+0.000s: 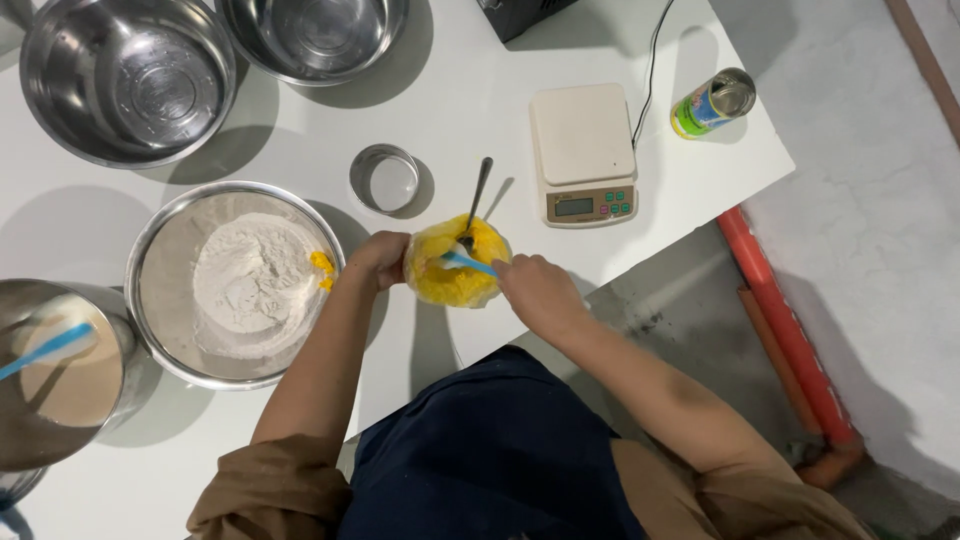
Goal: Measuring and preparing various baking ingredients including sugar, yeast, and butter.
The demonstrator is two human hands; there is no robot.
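My left hand [380, 258] grips the side of a clear bag of yellow powder [452, 281] standing on the white table [470, 120]. My right hand [535, 290] holds a blue-handled spatula [465, 262] whose tip reaches into the bag's mouth. A dark metal spoon [476, 200] also stands in the bag, its handle pointing away from me. Left of the bag is a steel bowl of white flour [240, 285] with a bit of yellow powder at its right rim.
Two empty steel bowls [128, 80] [315, 35] sit at the back left. A small round tin [385, 180], a white kitchen scale [583, 152] and an open can [714, 103] stand behind the bag. A bowl of beige batter [55, 375] with a blue spatula is at left.
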